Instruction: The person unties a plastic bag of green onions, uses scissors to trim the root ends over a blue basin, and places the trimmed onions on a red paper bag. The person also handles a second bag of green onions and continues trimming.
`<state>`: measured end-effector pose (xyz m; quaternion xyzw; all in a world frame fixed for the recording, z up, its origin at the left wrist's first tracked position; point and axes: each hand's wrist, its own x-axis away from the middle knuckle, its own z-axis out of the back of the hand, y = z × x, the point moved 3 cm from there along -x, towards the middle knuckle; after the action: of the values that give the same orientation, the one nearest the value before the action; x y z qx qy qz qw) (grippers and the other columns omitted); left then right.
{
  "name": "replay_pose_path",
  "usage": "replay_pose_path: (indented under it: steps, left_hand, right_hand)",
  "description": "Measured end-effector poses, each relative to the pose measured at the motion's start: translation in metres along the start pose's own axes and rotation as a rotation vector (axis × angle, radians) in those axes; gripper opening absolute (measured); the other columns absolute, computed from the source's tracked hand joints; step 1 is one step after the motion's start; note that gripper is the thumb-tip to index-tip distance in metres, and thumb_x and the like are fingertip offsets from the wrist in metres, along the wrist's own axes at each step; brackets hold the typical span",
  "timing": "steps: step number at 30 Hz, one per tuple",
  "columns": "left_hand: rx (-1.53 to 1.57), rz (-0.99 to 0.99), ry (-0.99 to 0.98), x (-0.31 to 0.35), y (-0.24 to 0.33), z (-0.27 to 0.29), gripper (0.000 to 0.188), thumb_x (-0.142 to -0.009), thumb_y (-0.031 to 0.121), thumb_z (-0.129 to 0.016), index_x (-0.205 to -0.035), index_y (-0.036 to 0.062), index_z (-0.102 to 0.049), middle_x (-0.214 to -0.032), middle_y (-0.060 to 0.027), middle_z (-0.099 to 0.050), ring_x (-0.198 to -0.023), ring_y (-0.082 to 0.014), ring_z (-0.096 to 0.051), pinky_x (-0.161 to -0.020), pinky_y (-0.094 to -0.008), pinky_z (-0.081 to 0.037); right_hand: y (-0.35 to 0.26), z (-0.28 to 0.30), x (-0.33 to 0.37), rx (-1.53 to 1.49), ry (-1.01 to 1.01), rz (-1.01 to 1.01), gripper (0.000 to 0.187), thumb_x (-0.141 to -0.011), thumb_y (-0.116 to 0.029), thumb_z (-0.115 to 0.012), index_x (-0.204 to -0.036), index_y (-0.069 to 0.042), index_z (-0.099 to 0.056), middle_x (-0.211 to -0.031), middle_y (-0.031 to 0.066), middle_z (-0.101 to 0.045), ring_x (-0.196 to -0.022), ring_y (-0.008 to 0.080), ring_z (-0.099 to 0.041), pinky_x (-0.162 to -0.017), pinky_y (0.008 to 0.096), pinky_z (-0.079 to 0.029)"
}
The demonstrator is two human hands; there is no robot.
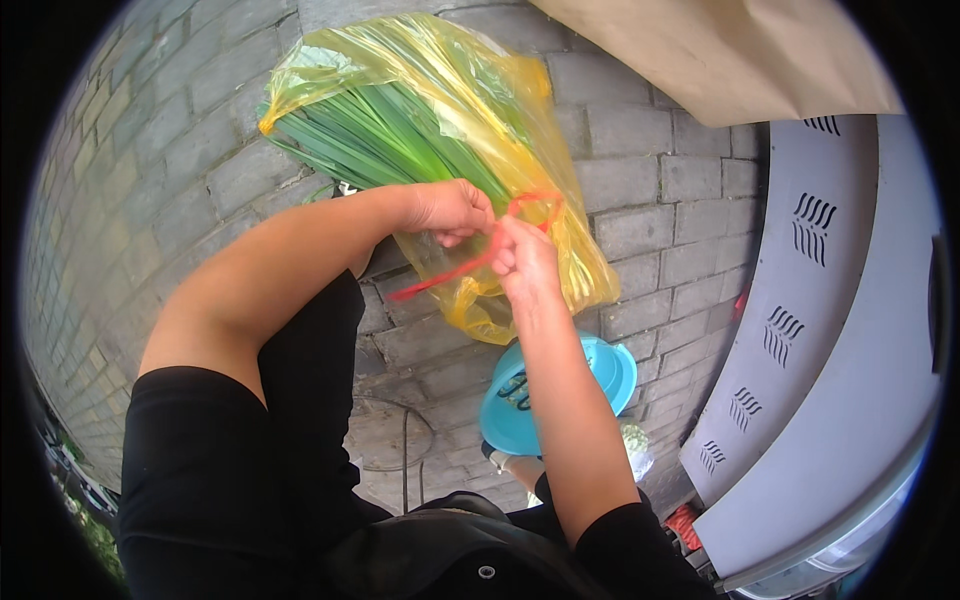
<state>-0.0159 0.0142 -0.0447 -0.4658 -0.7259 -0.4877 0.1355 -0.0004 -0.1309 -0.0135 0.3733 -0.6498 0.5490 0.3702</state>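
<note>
A bundle of long green leafy stalks, like leeks or scallions (380, 140), lies in a yellow see-through plastic bag (585, 240) on the paving. Over the bag's near part, my left hand (453, 210) is closed, its fingertips pinching a red plastic strip (445, 280). Close against it, my right hand (525, 258) is closed on the same strip. One loose end trails down to the left, and a loop of the strip curves above my right hand. The exact grip between the fingertips is partly hidden.
Below my right forearm stands a light blue basin (500, 425) with dark items inside. A grey metal panel with slotted vents (790, 250) runs along the right side. Brown sheeting (720, 55) hangs at the upper right. Grey paving bricks (640, 240) cover the ground.
</note>
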Motion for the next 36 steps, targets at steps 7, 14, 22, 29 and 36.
replay_pose_path:
  steps: [7, 14, 22, 29, 36]
  left_hand:
    - [-0.175, 0.046, -0.037, 0.001, 0.004, -0.006, 0.011, -0.09, 0.013, -0.048, -0.089, 0.0074, -0.058, -0.053, 0.0005, -0.047, -0.041, -0.0103, -0.047, -0.039, -0.0247, -0.038]
    - [-0.33, 0.042, -0.03, 0.006, 0.003, -0.004, 0.012, -0.083, 0.01, -0.047, -0.084, 0.0084, -0.06, -0.055, -0.0016, -0.053, -0.047, -0.0115, -0.056, -0.043, -0.0252, -0.046]
    - [-0.807, 0.127, -0.167, -0.003, -0.017, -0.01, 0.013, -0.076, 0.013, -0.055, -0.082, 0.0049, -0.063, -0.062, -0.0071, -0.06, -0.058, -0.0179, -0.063, -0.056, -0.0306, -0.05]
    - [-1.55, -0.154, -0.366, 0.019, 0.0, -0.086, 0.023, -0.075, 0.027, -0.063, -0.091, 0.0105, -0.064, -0.083, -0.0114, -0.066, -0.08, -0.0278, -0.064, -0.066, -0.0397, -0.05]
    - [-1.475, -0.225, 0.007, 0.034, 0.047, -0.047, 0.023, -0.078, 0.03, -0.06, -0.084, 0.0083, -0.065, -0.096, -0.0137, -0.061, -0.087, -0.0324, -0.059, -0.075, -0.0409, -0.048]
  right_hand:
    - [0.012, 0.005, 0.022, -0.323, -0.085, 0.081, 0.003, -0.088, -0.009, -0.052, -0.086, -0.007, -0.051, -0.057, 0.0004, -0.043, -0.039, 0.0085, -0.032, -0.036, 0.0226, -0.025]
    - [0.003, -0.007, 0.069, 0.084, -0.665, -0.163, 0.007, -0.086, -0.006, -0.05, -0.084, -0.012, -0.049, -0.057, -0.0022, -0.039, -0.043, 0.0062, -0.032, -0.04, 0.0215, -0.026]
    - [0.034, -0.019, 0.204, 1.235, -1.186, 0.187, 0.039, -0.08, -0.002, -0.051, -0.118, -0.008, -0.051, -0.067, 0.0124, -0.054, -0.063, 0.0263, -0.057, -0.061, 0.0305, -0.046]
    - [-0.025, -0.003, 0.054, 1.533, -0.362, 1.016, 0.033, -0.076, 0.001, -0.051, -0.107, -0.007, -0.057, -0.1, 0.0117, -0.058, -0.093, 0.0302, -0.055, -0.077, 0.0394, -0.046]
    - [-0.083, 0.033, 0.052, 1.931, -0.475, 0.855, 0.015, -0.076, -0.016, -0.056, -0.088, -0.007, -0.06, -0.094, 0.0126, -0.057, -0.09, 0.0337, -0.055, -0.076, 0.0417, -0.046]
